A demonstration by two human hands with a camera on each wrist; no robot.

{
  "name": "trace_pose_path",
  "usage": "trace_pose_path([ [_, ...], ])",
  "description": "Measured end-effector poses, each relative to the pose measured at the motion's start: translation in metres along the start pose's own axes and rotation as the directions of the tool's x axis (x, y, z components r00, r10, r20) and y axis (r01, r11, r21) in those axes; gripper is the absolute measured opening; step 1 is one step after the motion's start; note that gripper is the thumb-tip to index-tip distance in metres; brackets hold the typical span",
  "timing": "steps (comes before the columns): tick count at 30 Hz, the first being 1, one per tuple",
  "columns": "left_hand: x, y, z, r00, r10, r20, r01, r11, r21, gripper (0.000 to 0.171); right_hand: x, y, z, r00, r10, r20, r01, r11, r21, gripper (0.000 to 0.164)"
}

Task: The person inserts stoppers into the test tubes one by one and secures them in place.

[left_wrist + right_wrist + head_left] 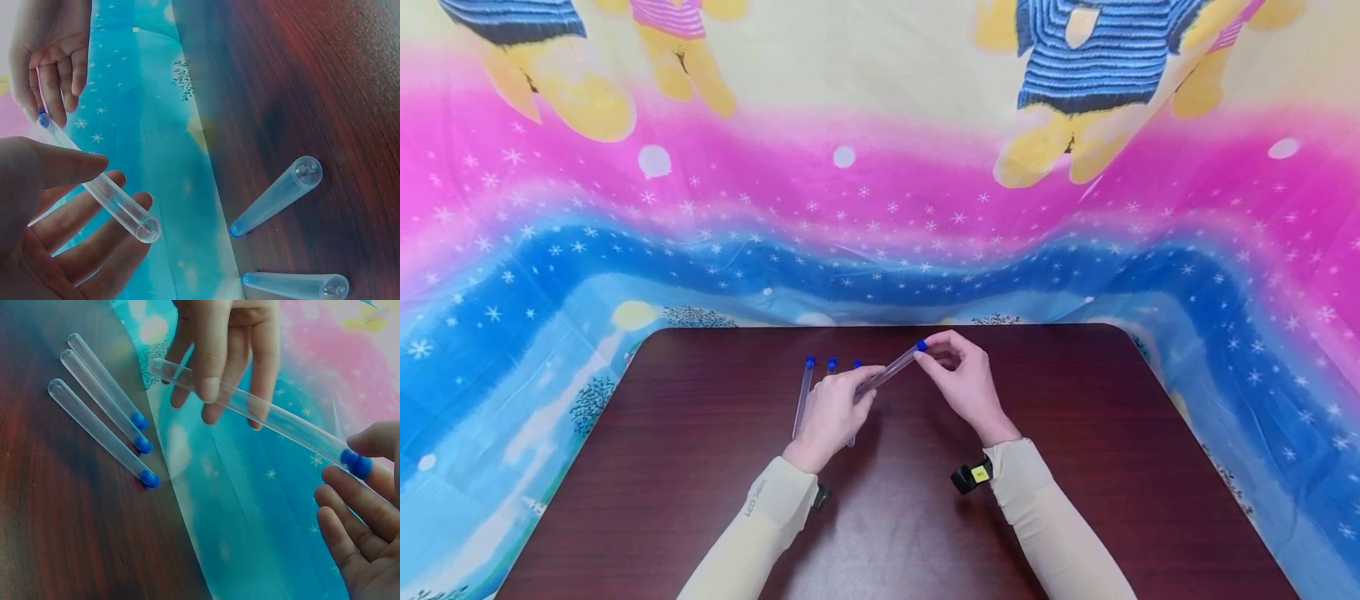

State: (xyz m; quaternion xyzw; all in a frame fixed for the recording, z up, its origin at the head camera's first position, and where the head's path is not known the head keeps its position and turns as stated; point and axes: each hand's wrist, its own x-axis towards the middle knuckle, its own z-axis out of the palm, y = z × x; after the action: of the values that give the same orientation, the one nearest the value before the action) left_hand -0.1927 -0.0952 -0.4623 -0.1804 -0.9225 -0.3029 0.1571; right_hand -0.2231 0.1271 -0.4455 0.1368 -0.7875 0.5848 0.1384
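Between both hands a clear test tube (281,428) with a blue stopper (356,464) is held up at a slant over the table. My left hand (835,408) pinches the tube near its rounded end, thumb on one side and fingers on the other. At the stoppered end, my right hand (962,379) grips the blue stopper between thumb and forefinger, its other fingers loosely bent. The stopper sits in the tube's mouth. Three more capped test tubes (103,434) lie side by side on the table, partly hidden behind my left hand in the head view.
A dark reddish-brown wooden table (1075,500) with rounded far corners lies under the hands. Patterned cloth (880,225) in blue and pink hangs behind and around it. Each wrist carries a small black camera (966,478) on its inner side.
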Motion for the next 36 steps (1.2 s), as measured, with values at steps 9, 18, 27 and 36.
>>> trace_pose_path([
  [9,0.0,0.005,0.001,0.999,0.036,-0.024,-0.036,0.999,0.01,0.037,-0.002,0.002,0.009,1.0,0.016,-0.021,-0.015,0.999,0.028,0.03],
  [18,0.0,0.006,0.005,0.998,0.061,-0.028,-0.062,0.997,-0.038,0.041,-0.001,0.002,0.01,0.997,-0.05,-0.051,0.053,0.997,0.049,0.026],
  [27,0.0,0.004,0.007,0.997,0.074,0.019,-0.071,0.99,-0.12,0.037,0.0,-0.006,0.008,0.997,-0.04,-0.064,0.045,0.995,0.094,0.027],
  [36,0.001,0.007,0.006,0.994,0.112,-0.011,-0.112,0.99,-0.087,0.029,-0.005,-0.041,0.006,0.999,-0.017,-0.043,0.02,0.997,0.07,0.025],
])
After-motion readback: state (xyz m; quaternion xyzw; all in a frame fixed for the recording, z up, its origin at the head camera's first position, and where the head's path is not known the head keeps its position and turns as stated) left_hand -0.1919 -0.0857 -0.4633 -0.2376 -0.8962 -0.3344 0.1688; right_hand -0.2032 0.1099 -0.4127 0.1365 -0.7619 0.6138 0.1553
